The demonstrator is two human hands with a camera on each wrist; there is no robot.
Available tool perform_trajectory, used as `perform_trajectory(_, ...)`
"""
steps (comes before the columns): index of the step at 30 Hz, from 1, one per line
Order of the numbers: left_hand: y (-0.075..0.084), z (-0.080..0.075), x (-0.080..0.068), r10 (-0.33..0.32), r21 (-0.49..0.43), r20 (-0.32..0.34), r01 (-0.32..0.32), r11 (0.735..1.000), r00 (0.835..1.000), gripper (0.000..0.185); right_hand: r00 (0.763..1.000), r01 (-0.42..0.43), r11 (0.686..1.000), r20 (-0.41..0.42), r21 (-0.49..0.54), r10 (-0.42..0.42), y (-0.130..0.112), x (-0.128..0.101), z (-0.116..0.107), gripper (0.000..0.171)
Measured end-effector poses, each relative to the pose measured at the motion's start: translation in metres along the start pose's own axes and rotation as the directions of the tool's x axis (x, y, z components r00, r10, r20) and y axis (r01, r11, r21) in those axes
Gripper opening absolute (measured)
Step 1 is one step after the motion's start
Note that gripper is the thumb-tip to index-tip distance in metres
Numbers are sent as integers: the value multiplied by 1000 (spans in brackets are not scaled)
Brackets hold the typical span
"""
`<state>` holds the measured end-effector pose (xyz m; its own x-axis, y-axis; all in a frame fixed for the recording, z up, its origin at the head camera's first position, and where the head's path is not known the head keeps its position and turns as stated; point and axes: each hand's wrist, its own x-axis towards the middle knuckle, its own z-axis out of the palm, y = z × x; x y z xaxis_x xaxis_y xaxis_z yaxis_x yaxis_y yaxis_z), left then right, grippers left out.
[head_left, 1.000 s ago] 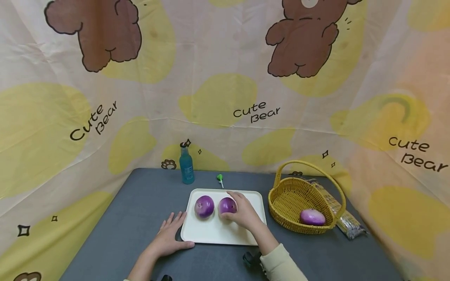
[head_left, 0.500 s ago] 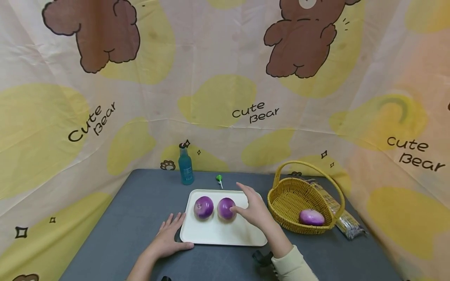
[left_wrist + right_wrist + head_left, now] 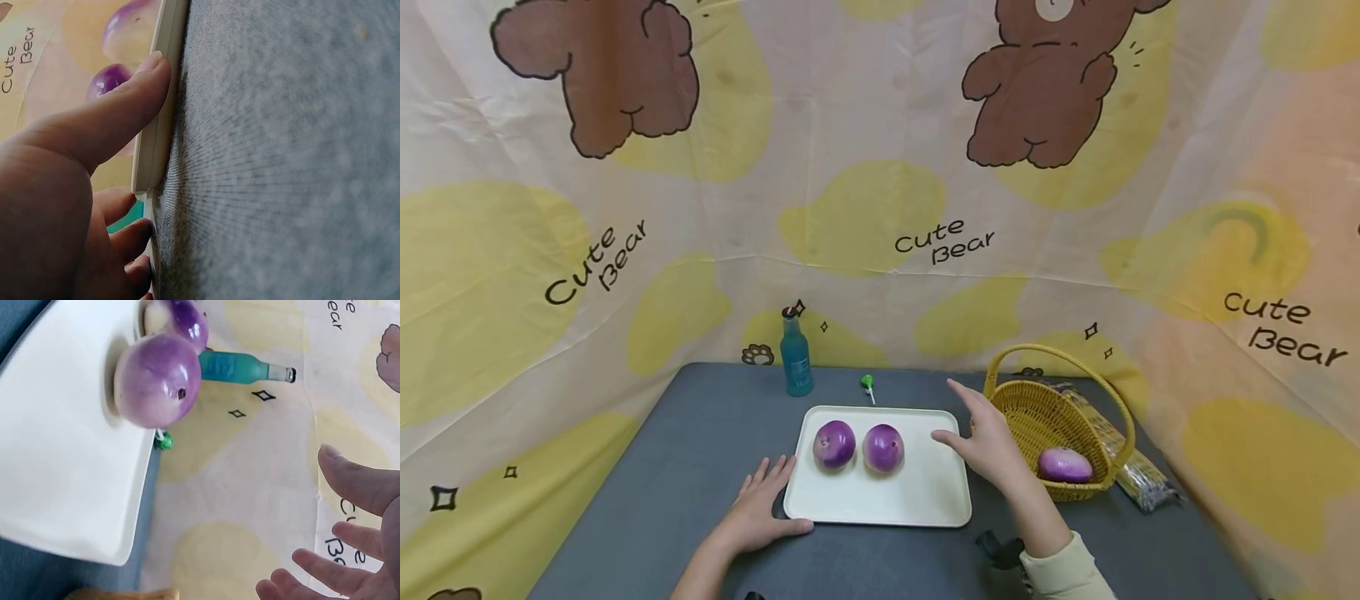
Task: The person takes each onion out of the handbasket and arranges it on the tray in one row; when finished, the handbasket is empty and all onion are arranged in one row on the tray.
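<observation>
Two round purple vegetables, paling to white, sit side by side on a white tray [image 3: 917, 504]: a left one [image 3: 834, 445] and a right one [image 3: 883, 448]. My left hand [image 3: 762, 510] rests at the tray's left front corner. In the left wrist view its thumb [image 3: 140, 94] touches the tray's edge, with the other fingers along the side. My right hand [image 3: 988, 437] hovers between the tray's right edge and the yellow wicker basket [image 3: 1000, 462], fingers spread and holding nothing. A third, similar purple vegetable [image 3: 1064, 465] lies inside the basket.
A blue bottle [image 3: 796, 354] stands at the back left of the grey table [image 3: 700, 442]. Behind the tray lies a green lollipop [image 3: 868, 383]. Some clear-wrapped packet [image 3: 1142, 479] is partly hidden behind the basket. A printed cloth [image 3: 850, 208] hangs around the table.
My right hand has let go of the right purple vegetable on the tray and moved right, toward the basket. The left hand keeps its place on the tray.
</observation>
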<state>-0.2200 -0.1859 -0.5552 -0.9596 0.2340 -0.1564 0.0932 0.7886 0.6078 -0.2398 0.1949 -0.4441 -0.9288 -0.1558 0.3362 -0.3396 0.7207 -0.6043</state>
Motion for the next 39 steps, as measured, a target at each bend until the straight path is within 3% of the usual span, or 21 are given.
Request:
perform_trajectory(13,0,1,-1,6,-1,-9,-6,1000,1000,116,998,-41,998,-46,-48,39,29,-10,-28,83)
perform_trajectory(23,2,1,-2,2,10,-13,-1,1000,1000,116,981,-187,975,30,-124,192,59,-18,-65,85)
perform_trajectory(26,2,0,-1,-1,9,-13,1,1000,1000,117,976,-203,968,46,-144,212,70,-21,-71,88)
perform_trajectory(32,0,1,1,12,7,-22,-12,1000,1000,117,972,-208,960,73,-189,225,90,-28,-77,79)
perform_trajectory(36,-3,3,2,23,14,-26,-22,1000,999,118,954,-243,946,124,-215,273,99,-30,-79,77)
perform_trajectory(39,-4,3,2,27,11,-28,-27,1000,999,118,925,-290,932,185,-217,331,102,-30,-79,78)
